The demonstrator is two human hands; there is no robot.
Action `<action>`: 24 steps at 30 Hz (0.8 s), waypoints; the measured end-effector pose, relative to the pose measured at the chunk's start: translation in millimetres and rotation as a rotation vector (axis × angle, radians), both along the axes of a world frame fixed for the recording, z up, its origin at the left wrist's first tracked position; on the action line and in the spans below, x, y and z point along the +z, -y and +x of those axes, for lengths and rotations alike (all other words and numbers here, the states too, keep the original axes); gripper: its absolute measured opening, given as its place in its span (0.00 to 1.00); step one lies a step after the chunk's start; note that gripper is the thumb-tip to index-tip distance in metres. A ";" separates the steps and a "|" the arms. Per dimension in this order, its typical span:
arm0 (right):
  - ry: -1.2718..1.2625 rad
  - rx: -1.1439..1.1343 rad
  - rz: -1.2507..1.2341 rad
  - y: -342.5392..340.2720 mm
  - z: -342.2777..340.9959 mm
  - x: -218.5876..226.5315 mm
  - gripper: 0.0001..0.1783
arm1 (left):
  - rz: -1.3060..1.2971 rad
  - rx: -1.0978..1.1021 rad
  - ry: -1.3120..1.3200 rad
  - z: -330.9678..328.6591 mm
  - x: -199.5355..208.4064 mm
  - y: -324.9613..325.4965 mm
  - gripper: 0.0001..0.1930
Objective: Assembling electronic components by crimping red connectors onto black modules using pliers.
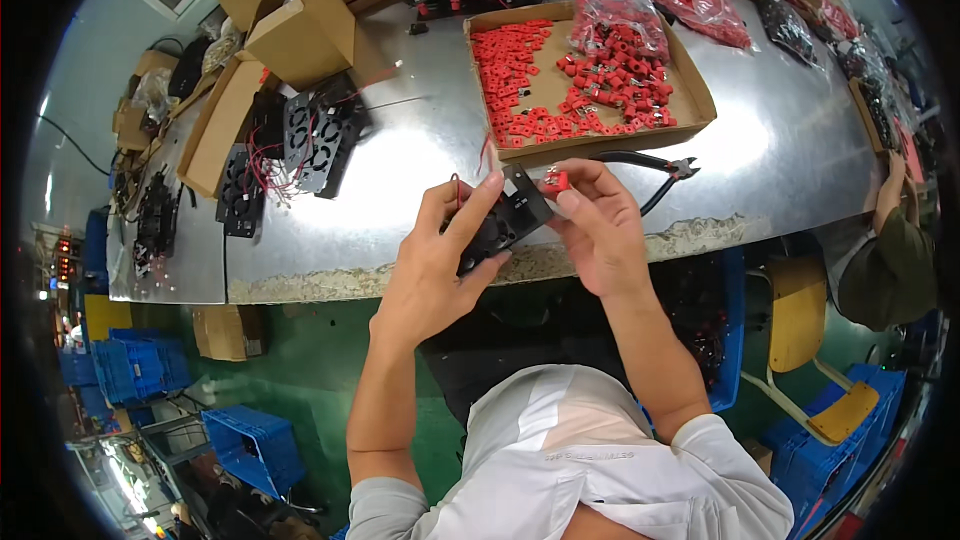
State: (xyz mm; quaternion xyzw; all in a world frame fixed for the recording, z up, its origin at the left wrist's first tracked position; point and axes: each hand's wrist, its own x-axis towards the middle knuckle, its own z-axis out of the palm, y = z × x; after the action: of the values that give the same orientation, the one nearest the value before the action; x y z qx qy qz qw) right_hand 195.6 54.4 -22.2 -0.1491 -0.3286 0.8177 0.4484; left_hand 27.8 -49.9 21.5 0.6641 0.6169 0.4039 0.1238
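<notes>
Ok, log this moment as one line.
left hand: holds black part; right hand: holds red connector; cardboard tray: red pieces; cutters: on metal table

Tabletop (390,180) left of the hands (430,265) lies open; tray (690,90) ahead, cutters (680,169) rightward obstruct.

Harsh white glare on the metal tabletop (420,130), fisheye curvature toward black corners.

Things on a table (790,185)
A tray (692,85) holds little parts (625,85); cutters (682,169) lie in front. Fans (318,135) lie to its left, with a box (305,42) behind them.
</notes>
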 end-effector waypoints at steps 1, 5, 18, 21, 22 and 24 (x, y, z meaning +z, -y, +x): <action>-0.030 0.004 -0.028 3.4 0.5 -0.8 0.15 | -0.068 0.013 -0.025 3.8 2.0 0.1 0.42; 0.156 -0.056 0.283 12.0 3.7 -2.9 0.15 | -0.188 -0.005 -0.065 5.3 10.8 -1.9 0.41; -0.171 0.034 -0.139 29.0 5.0 -1.5 0.14 | -0.111 0.036 0.180 20.4 -4.6 -1.9 0.39; -0.194 0.124 -0.081 27.1 11.7 6.5 0.14 | -0.176 -0.186 1.049 19.2 -1.8 1.8 0.40; -0.193 0.128 -0.081 26.8 11.2 10.4 0.14 | -0.174 -0.184 1.050 19.4 -2.9 1.7 0.40; -0.016 0.088 0.059 25.1 9.0 16.3 0.14 | -0.158 -0.185 1.116 19.9 -6.8 1.0 0.40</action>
State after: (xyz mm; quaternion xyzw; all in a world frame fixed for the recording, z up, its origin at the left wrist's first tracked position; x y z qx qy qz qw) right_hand 204.6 29.3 -5.8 -0.1145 -0.3552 0.8279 0.4187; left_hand 47.7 -50.9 14.7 0.3903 0.4258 0.6334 0.5149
